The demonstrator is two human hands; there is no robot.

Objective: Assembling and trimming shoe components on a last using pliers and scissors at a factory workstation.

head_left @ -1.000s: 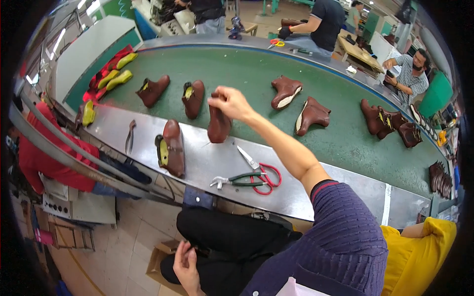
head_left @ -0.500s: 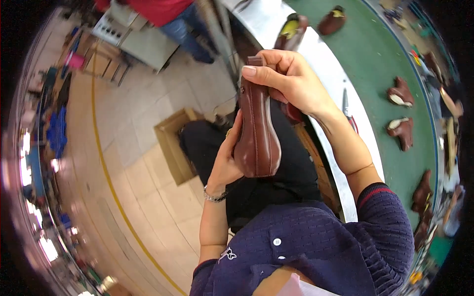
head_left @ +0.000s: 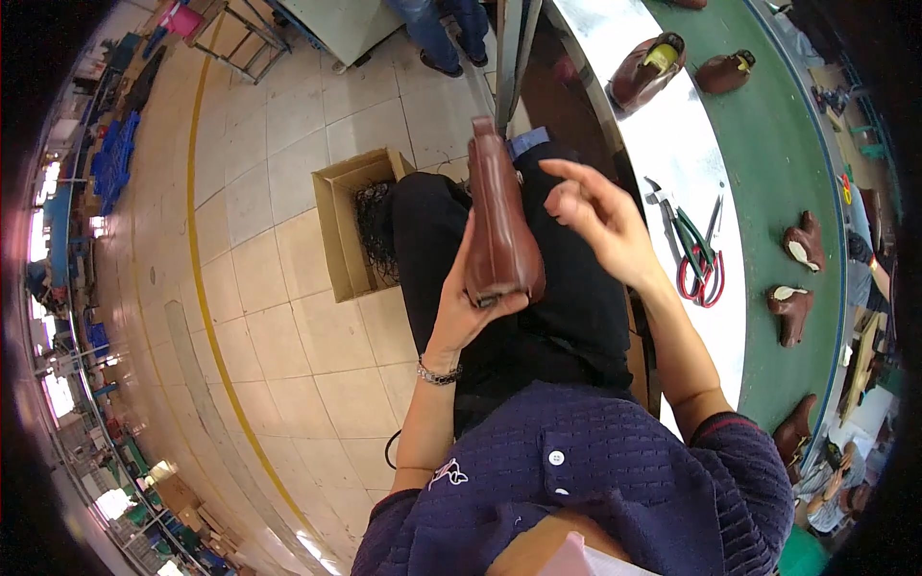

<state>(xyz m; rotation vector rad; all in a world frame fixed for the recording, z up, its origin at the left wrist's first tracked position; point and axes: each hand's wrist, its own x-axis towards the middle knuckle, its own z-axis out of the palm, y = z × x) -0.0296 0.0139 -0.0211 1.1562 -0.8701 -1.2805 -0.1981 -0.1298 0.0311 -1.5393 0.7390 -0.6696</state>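
Observation:
A brown leather ankle boot (head_left: 504,226) stands above my lap with its narrow, tabbed end pointing away from me. My left hand (head_left: 456,312) grips it from the left and underneath, the thumb across its lower end. To the right of the boot, my right hand (head_left: 610,230) is in the air and touches nothing. Its index finger points left while the other fingers bend, apart from one another. Beside that hand, on the pale bench (head_left: 672,144), lie pliers with dark green handles (head_left: 693,230) and scissors with red handles (head_left: 709,278).
Another brown boot with a yellow-green inside (head_left: 645,77) stands farther along the bench. Several brown boots, one of them a lone boot (head_left: 790,312), rest on the green belt (head_left: 759,173). A cardboard box (head_left: 338,230) with dark scraps sits left of my knees. Another person's legs (head_left: 427,34) show beyond.
My right hand has let go of the boot's narrow end and moved right and nearer. The boot has turned slightly in my left hand. My view has shifted, showing more of the bench tools.

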